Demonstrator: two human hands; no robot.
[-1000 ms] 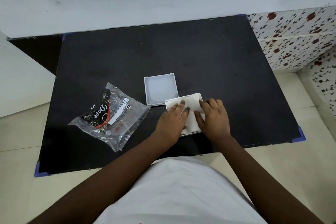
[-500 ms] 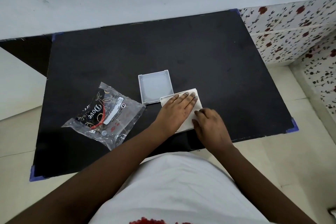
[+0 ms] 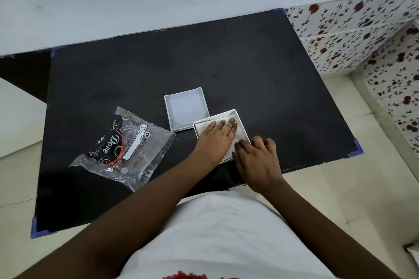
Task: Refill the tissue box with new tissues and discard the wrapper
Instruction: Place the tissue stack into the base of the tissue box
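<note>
A square white tissue box [image 3: 240, 119] lies on the black table [image 3: 249, 70] near its front edge, filled with white tissues [image 3: 205, 126]. My left hand [image 3: 217, 140] rests flat on the tissues, fingers spread and pressing down. My right hand [image 3: 257, 161] sits at the box's near right corner, its fingertips touching the rim. The box's white lid [image 3: 186, 108] lies upturned just behind and to the left of the box. A crumpled clear plastic wrapper [image 3: 123, 147] with black "Dove" print lies to the left, apart from both hands.
The table has blue corner guards [image 3: 357, 148] and stands against a pale wall. Floral tiles [image 3: 362, 34] cover the wall to the right. Light floor tiles surround the table, and my white shirt fills the lower view.
My left hand has slid flat over the tissues. My right hand has drawn back from the top of the box to its near right corner.
</note>
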